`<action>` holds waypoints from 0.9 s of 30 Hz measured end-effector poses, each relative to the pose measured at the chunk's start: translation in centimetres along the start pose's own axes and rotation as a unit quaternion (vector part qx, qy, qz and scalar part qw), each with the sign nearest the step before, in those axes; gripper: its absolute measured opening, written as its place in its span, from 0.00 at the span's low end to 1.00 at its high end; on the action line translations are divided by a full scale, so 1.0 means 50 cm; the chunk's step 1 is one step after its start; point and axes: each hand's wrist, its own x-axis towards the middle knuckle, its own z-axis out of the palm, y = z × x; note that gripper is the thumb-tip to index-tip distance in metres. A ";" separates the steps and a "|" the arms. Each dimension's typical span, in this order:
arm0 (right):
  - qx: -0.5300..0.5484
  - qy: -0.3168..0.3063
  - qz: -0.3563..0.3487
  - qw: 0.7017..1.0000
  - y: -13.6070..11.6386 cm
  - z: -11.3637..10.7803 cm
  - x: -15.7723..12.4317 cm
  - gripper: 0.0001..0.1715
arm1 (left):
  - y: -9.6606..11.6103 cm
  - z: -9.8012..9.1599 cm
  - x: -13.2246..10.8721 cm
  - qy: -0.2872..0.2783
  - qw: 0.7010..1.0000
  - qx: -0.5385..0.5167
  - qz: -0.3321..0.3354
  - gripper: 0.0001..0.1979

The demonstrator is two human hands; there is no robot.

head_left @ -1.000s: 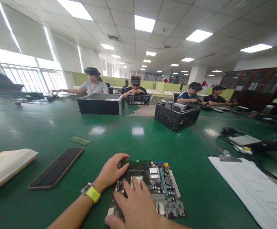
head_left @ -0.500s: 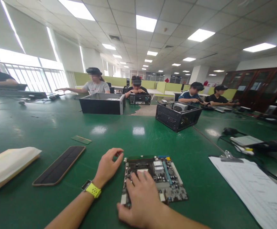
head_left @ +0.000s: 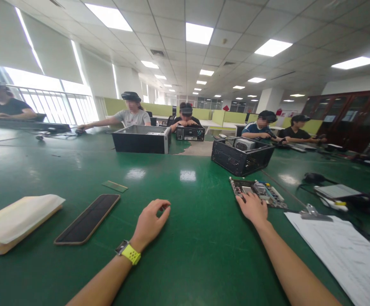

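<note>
A computer motherboard lies at the right of the green table, just in front of the black open computer case. My right hand is on its near left part, fingers bent over it; the hand covers that edge. Left of centre, my left hand is at the table top with its fingers loosely curled. A small gap shows between thumb and fingers, and I see nothing in it. Beyond and left of that hand are a thin green memory stick and a dark phone-like slab.
A paper-wrapped packet sits at the left. Clipped papers lie at the right, below cables and a notepad. Another computer case stands farther back. Several people sit around the far table edge.
The motherboard has moved away from me and to the right together with my right hand. My left hand has stayed nearly in place. The whole view has shifted slightly.
</note>
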 end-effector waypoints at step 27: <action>0.050 -0.021 -0.160 0.986 -0.080 -0.088 -0.164 0.28 | 0.006 0.004 0.003 -0.029 1.000 0.002 -0.007 0.10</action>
